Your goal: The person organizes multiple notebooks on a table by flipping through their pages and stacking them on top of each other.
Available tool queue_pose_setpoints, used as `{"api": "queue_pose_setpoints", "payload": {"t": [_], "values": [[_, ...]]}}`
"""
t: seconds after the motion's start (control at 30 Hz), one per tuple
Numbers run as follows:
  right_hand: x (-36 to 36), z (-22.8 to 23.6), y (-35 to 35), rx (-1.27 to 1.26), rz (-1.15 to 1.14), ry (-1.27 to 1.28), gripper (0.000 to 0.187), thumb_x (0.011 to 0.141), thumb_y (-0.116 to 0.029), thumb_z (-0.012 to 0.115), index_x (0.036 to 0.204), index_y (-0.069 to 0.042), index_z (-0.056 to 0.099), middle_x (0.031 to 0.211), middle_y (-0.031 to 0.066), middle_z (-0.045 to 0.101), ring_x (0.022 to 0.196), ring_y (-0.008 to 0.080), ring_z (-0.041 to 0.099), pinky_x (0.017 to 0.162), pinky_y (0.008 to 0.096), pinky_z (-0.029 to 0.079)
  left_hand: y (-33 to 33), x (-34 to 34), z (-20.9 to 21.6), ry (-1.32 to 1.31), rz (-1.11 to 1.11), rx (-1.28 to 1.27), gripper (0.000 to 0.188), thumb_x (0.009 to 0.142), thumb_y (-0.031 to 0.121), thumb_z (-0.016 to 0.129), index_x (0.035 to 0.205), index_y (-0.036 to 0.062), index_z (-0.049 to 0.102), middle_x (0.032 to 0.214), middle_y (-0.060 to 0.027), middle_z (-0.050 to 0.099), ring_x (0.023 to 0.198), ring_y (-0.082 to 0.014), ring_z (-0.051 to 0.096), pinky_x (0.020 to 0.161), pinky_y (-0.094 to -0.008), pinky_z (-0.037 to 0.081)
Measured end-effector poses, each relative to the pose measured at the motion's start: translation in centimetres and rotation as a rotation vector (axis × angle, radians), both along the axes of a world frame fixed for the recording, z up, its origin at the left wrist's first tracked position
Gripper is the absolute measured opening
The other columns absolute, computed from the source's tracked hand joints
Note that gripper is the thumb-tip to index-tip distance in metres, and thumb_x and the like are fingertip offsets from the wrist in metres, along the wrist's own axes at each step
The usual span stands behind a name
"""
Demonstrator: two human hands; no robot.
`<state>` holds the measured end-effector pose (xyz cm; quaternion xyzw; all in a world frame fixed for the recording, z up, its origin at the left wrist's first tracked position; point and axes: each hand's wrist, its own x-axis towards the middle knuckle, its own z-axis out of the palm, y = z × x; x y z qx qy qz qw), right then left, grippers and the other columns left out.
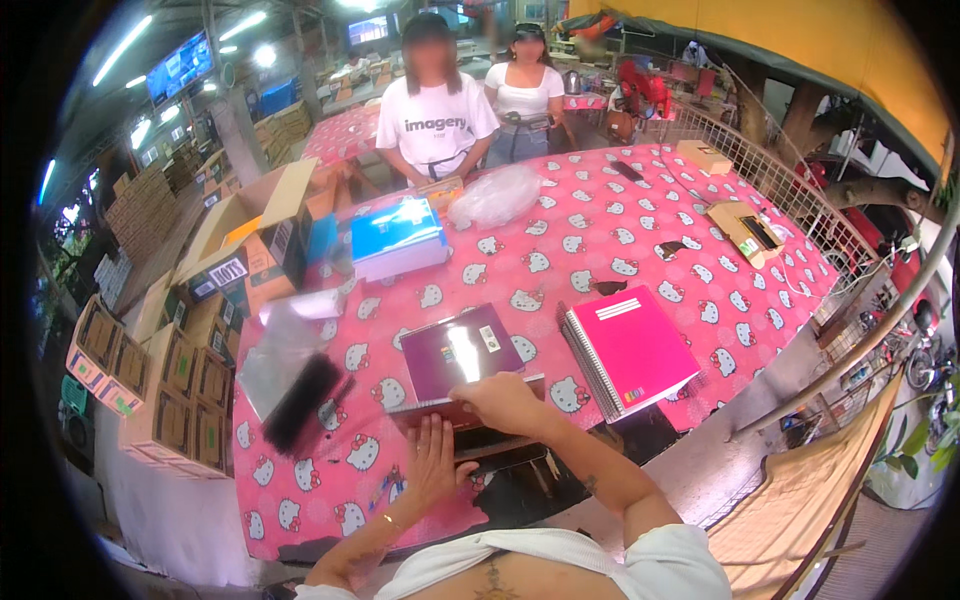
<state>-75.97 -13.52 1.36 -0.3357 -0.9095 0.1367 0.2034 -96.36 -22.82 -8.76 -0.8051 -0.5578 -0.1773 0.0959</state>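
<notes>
A purple-covered notebook (437, 357) with a shiny cover and a small white label lies in front of me at the table's near side. My right hand (503, 403) is closed at its near edge, knuckles up; what lies under the fingers is partly hidden. Against the near side of the same notebook, my left hand (432, 468) rests with its fingers stretched out and the thumb apart. To the right lies a stack of bright pink spiral notebooks (632, 345), its coil facing left.
A stack of blue-covered books (400, 238) and a clear plastic bag (495, 196) lie farther back. Left are a black brush-like bundle (303, 403), plastic sheeting (285, 350) and cardboard boxes (180, 385). An open carton (250, 235) stands behind. Two people (436, 120) stand across the pink-covered table (560, 240).
</notes>
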Motion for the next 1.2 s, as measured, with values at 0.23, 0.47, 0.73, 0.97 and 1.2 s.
{"api": "queue_pose_setpoints", "payload": {"t": [0.23, 0.47, 0.73, 0.97, 1.2], "values": [[0.3, -0.7, 0.0, 0.02, 0.002, 0.088, 0.014, 0.085, -0.019, 0.065, 0.098, -0.012, 0.064, 0.078, 0.0162, 0.067, 0.072, 0.038, 0.066, 0.063, 0.049, 0.05, 1.6, 0.8, 0.4, 0.023, -0.063, 0.116, 0.098, 0.088, 0.05, 0.058, 0.148, -0.0142, 0.013, 0.155, -0.0358, 0.012, 0.145, -0.0508, 0.011, 0.115, -0.0647, 0.009], [1.0, -0.4, -0.2, -0.036, -0.024, -0.03, 0.028, 0.085, -0.022, 0.066, 0.11, -0.01, 0.063, 0.089, 0.0123, 0.068, 0.086, 0.033, 0.067, 0.077, 0.0475, 0.05, 1.8, 2.3, 1.7, -0.006, 0.017, -0.08, 0.093, 0.091, 0.054, 0.053, 0.146, -0.0137, 0.021, 0.152, -0.036, 0.019, 0.143, -0.0522, 0.014, 0.112, -0.0708, 0.007], [9.4, -5.2, 1.0, -0.846, 0.001, 0.824, 0.062, 0.077, -0.005, 0.08, 0.134, -0.007, 0.055, 0.125, 0.0052, 0.058, 0.118, 0.016, 0.053, 0.101, 0.0319, 0.043, 4.7, 1.0, 10.2, -0.063, -0.028, -0.185, 0.048, 0.092, 0.039, 0.061, 0.124, 0.0043, 0.057, 0.12, -0.0142, 0.062, 0.117, -0.0289, 0.057, 0.111, -0.0653, 0.019], [7.8, -6.4, 1.4, -0.952, 0.177, 0.769, 0.035, 0.089, -0.004, 0.068, 0.124, -0.004, 0.065, 0.118, 0.0038, 0.066, 0.11, 0.012, 0.058, 0.098, 0.03, 0.045, 5.5, 0.6, 10.1, -0.072, -0.153, -0.11, 0.024, 0.085, 0.027, 0.07, 0.101, 0.0111, 0.064, 0.099, -0.0036, 0.066, 0.099, -0.0221, 0.063, 0.116, -0.0551, 0.019], [7.9, -8.3, 1.7, -0.953, 0.159, 0.858, 0.033, 0.09, -0.004, 0.067, 0.124, -0.004, 0.064, 0.111, 0.0013, 0.067, 0.101, 0.0092, 0.059, 0.091, 0.0268, 0.049, 3.5, 5.1, 5.7, -0.029, 0.065, 0.06, 0.071, 0.087, 0.048, 0.064, 0.135, -0.0022, 0.048, 0.143, -0.0254, 0.044, 0.138, -0.0401, 0.036, 0.112, -0.0618, 0.022]]}}
